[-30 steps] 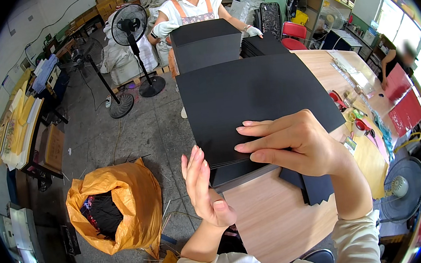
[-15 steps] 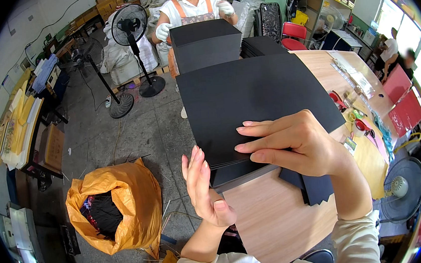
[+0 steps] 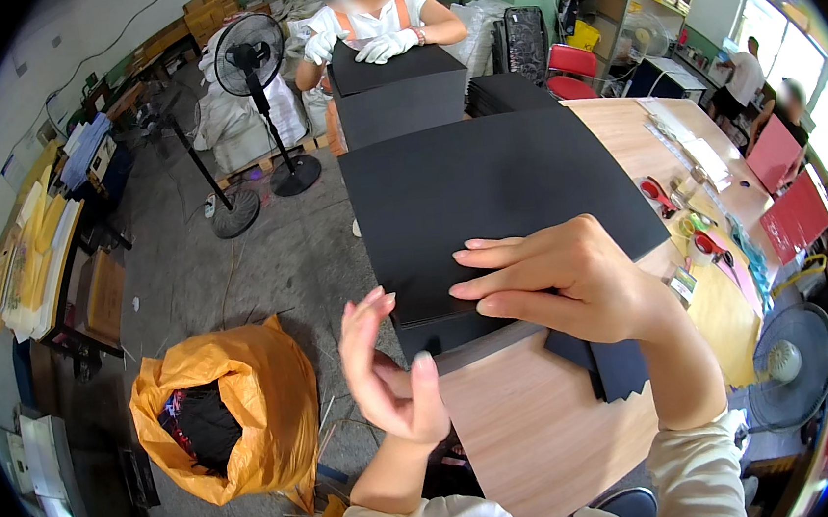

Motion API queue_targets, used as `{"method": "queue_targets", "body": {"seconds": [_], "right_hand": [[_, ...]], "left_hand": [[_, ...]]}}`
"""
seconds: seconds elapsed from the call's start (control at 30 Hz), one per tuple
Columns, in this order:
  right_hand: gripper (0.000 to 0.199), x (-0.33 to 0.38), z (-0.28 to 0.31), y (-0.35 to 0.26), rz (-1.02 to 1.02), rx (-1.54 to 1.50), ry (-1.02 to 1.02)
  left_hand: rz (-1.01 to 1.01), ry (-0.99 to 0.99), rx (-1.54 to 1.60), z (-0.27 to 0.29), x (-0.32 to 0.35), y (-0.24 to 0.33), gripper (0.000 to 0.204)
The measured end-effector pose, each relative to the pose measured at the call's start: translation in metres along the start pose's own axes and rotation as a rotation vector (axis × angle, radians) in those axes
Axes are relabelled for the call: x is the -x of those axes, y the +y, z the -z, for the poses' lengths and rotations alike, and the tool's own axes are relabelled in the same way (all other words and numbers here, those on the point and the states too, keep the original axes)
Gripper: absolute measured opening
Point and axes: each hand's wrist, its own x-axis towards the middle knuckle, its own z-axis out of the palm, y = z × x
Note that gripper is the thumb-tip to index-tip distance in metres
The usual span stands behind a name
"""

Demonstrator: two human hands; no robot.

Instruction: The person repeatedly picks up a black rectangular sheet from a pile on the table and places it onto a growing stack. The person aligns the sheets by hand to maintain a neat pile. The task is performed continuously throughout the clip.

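The stack of black sheets lies on the wooden bench, its near-left corner jutting past the bench's edge toward the person, its long side running away toward the far right. The right hand rests flat on the stack's near edge, fingers spread and pressing, grasping nothing. The left hand stands open and upright just beside that overhanging corner, palm facing the stack, apparently not touching it.

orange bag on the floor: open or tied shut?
Open. The orange bag gapes at its mouth, with dark scraps showing inside.
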Motion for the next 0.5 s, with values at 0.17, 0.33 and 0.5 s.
{"method": "queue_targets", "body": {"seconds": [0.17,0.33,0.5], "right_hand": [[0.024,0.012,-0.012,0.004,0.082,0.186,0.112],[0.040,0.038,-0.006,-0.005,0.270,0.596,0.266],[0.047,0.084,0.007,-0.013,0.195,0.872,0.296]], "left_hand": [[0.123,-0.157,-0.026,0.006,-0.028,0.013,0.014],[-0.031,-0.167,-0.065,0.006,-0.027,0.016,0.009],[-0.171,-0.117,-0.073,0.017,-0.005,0.032,0.010]]}}
